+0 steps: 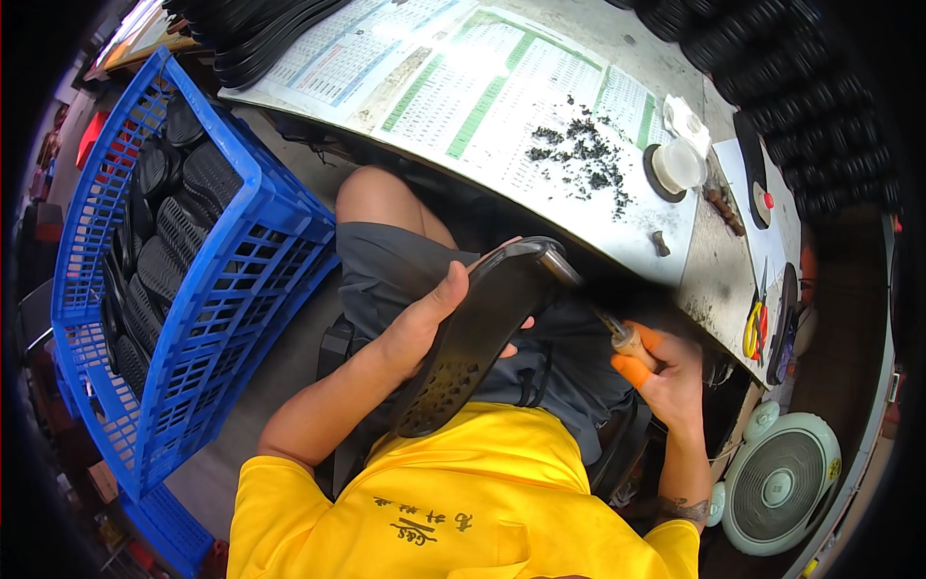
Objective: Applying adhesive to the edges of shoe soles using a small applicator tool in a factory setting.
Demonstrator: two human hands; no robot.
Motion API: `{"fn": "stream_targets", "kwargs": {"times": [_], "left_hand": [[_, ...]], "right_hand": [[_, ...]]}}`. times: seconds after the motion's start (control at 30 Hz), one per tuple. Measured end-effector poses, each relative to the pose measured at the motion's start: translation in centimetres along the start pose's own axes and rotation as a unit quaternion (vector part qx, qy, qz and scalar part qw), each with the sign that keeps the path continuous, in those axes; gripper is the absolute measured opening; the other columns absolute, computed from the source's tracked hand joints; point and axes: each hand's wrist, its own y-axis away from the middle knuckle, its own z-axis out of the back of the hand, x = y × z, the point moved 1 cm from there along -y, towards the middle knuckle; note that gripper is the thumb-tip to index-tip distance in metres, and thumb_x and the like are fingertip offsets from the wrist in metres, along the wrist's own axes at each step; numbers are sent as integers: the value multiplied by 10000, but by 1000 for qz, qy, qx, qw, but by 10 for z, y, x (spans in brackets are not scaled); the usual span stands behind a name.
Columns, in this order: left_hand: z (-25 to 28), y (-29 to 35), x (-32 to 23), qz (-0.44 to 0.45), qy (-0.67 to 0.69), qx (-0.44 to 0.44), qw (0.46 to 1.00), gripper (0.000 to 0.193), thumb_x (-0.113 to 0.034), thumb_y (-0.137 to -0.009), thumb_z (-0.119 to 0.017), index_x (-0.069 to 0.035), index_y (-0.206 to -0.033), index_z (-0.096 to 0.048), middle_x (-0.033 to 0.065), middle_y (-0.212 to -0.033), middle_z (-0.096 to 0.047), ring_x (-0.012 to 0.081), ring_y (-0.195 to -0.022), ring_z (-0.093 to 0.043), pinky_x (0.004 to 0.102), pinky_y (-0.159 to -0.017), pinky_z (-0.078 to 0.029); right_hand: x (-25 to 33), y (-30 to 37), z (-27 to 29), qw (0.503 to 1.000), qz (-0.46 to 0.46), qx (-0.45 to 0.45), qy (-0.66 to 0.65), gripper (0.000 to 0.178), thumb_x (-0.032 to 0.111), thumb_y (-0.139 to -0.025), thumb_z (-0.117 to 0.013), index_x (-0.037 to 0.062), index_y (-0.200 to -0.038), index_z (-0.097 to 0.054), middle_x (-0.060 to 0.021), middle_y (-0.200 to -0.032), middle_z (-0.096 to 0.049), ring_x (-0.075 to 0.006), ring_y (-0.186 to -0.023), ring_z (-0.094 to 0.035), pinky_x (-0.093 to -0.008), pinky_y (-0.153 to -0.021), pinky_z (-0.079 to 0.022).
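My left hand (424, 323) is closed round a black shoe sole (479, 333), held tilted over my lap. Patterned holes show at the sole's near end. In my right hand (666, 372), orange covers on the fingers, is the wooden handle of a metal-shafted trimming tool (627, 338). The tool's shiny metal end lies at the rim of the sole's far end; whether it is cutting I cannot tell. Black rubber scraps (584, 154) are scattered on the table beyond my hands.
A blue plastic crate (246, 193) full of black soles stands at my left. Printed sheets cover the table (666, 232), with a tape roll (680, 166) and yellow-handled scissors (752, 328) at its right. A pale green fan (781, 482) stands at lower right. Stacked soles line the back.
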Motion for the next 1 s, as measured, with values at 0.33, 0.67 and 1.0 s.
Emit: {"fn": "stream_targets", "kwargs": {"times": [0.33, 0.67, 1.0], "left_hand": [[-3, 1, -1, -11, -14, -8, 1000, 1059, -826, -1100, -382, 2, -1759, -352, 210, -1730, -501, 406, -1552, -543, 551, -1168, -560], [-9, -5, -7, -49, -63, -24, 997, 1048, -824, -1078, -463, -130, -1828, -230, 123, -1752, -474, 307, -1485, -592, 483, -1136, -582], [-13, -7, -9, -86, -152, -54, 983, 1139, -873, -1037, -502, -128, -1843, -199, 65, -1525, -559, 146, -1324, -558, 330, -1078, -544]], "right_hand": [[11, 1, -1, 995, -1, 89, 37, 366, 7, -906, -899, -41, -1259, -814, 25, -911, -721, -52, -817, -621, -237, -725, -507], [2, 5, -2, 993, -92, 23, -71, 362, 39, -852, -930, -27, -1198, -845, -86, -743, -645, -83, -649, -549, -292, -613, -446], [0, 6, 3, 996, -43, 74, 2, 363, 49, -883, -917, -21, -1230, -837, -19, -788, -610, -85, -664, -524, -279, -608, -433]]}}
